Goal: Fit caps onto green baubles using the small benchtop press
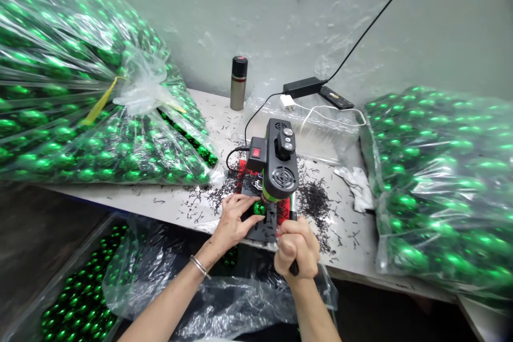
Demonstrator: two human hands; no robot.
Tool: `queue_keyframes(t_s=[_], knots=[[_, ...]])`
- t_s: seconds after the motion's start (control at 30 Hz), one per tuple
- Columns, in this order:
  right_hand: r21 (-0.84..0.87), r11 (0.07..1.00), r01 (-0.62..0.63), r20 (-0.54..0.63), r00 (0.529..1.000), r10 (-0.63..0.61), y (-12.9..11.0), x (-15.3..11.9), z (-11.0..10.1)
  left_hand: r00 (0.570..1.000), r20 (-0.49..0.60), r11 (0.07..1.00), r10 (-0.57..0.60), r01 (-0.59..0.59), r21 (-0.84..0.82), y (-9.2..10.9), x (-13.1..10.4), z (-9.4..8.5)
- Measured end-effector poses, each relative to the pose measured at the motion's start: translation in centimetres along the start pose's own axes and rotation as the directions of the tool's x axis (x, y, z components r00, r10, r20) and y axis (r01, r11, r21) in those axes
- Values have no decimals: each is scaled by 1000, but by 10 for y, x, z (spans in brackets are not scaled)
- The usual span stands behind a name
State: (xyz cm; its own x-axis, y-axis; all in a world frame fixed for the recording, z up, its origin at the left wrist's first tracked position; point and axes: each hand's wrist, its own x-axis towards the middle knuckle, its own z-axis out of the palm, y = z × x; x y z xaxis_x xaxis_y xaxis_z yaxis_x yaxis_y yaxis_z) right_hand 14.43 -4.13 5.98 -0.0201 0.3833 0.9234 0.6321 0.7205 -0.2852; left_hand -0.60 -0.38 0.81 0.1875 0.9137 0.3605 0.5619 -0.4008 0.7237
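At the base of a small black bench drill press, my left hand pinches a shiny green ball between thumb and fingers. The ball sits under the machine's head, over the dark base plate. My right hand is closed in a fist around the black lever handle at the machine's right side. A red-lit switch box is fixed to the machine's left. Whether the tool tip touches the ball is hidden by the head.
Large clear bags of green balls stand left and right. Dark shavings litter the white table. Behind are a flask, a power adapter and cables. Below lies a plastic-lined bin of green balls.
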Motion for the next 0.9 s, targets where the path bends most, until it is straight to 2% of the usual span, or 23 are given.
queue_keyframes(t_s=[0.13, 0.43, 0.57, 0.63, 0.73, 0.83, 0.9], knots=[[-12, 1000, -3, -33, 999, 3, 4, -11, 5, 1000, -14, 1000, 9, -9, -6, 0, 0, 1], [19, 1000, 18, -98, 995, -16, 8, -11, 14, 999, -28, 1000, 29, -29, -1, -1, 0, 2], [-29, 993, 118, -7, 993, -118, 15, -16, 15, 999, -27, 999, 38, -38, -5, -2, 0, 1], [-26, 991, 130, -5, 992, -130, 14, -14, 14, 999, -28, 999, 34, -34, -2, -2, 0, 1], [18, 999, 30, -61, 998, -29, 4, 2, 6, 999, -36, 999, 39, -39, -5, -1, 2, 1], [48, 995, -85, -7, 996, 85, -12, 30, -6, 996, -48, 997, 80, -81, -16, 4, -1, -1], [51, 990, -130, 22, 991, 129, -19, 47, -13, 989, -64, 991, 134, -135, -7, 9, -12, -6]])
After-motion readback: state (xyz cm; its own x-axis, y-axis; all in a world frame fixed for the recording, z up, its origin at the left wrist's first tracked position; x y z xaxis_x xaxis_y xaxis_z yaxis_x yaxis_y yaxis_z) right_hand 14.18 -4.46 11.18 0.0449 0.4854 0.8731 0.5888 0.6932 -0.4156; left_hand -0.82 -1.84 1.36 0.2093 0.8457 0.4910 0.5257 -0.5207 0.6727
